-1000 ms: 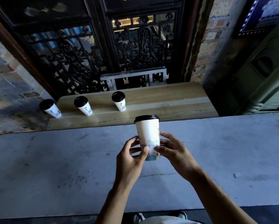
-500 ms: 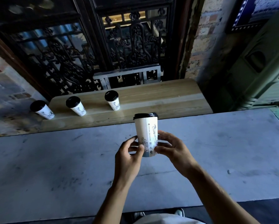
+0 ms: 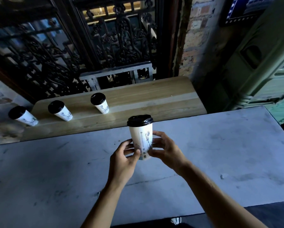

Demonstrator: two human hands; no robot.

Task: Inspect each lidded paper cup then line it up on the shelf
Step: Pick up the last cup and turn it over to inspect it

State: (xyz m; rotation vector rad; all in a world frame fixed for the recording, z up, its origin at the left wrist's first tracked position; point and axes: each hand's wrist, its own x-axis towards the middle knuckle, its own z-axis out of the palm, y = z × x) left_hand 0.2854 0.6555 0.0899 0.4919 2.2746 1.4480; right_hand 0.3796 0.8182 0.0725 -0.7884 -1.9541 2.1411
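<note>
A white paper cup (image 3: 142, 137) with a black lid and a dark line drawing stands upright in the air above the grey marble counter (image 3: 55, 170). My left hand (image 3: 124, 159) pinches its lower left side and my right hand (image 3: 165, 149) holds its lower right side. Three more lidded cups stand in a row on the wooden shelf (image 3: 154, 99) beyond the counter: one at the far left end (image 3: 22, 116), a second (image 3: 59, 110) beside it, and a third (image 3: 99, 103) nearer the middle.
Behind the shelf rises a dark carved wooden screen (image 3: 105, 38) with a small metal frame (image 3: 118, 74) at its foot. A brick wall (image 3: 197, 38) and a green cabinet (image 3: 261, 63) stand to the right. The shelf's right half is bare wood.
The cup has been turned between my fingers, so a different part of its print faces me. My head has tipped, shifting the whole scene slightly in view.
</note>
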